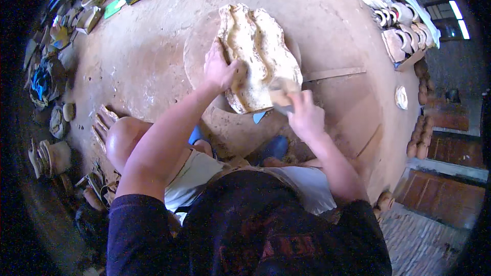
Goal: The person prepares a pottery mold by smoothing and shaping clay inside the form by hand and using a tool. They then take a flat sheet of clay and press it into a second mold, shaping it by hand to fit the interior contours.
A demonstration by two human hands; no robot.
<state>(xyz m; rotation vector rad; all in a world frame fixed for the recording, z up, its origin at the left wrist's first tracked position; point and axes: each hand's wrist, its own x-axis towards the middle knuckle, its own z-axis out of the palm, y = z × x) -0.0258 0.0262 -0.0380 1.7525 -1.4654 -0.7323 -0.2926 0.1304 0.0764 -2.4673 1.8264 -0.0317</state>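
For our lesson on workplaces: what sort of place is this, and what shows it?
Probably a pottery or moulding workshop: a pale, wavy slab lies on a round base, with curved pieces grouped and reddish-brown pieces lined up at right.

You get soft, fairly bright light on the slab (258, 53), its palest patches nearly washed out. A window (454, 10) at far right glares white. Motion blur smears the tool (280, 93) in your right hand (307, 118). Your shirt (240, 220) sinks dark; toward the rim, straight edges bend into speckled black.
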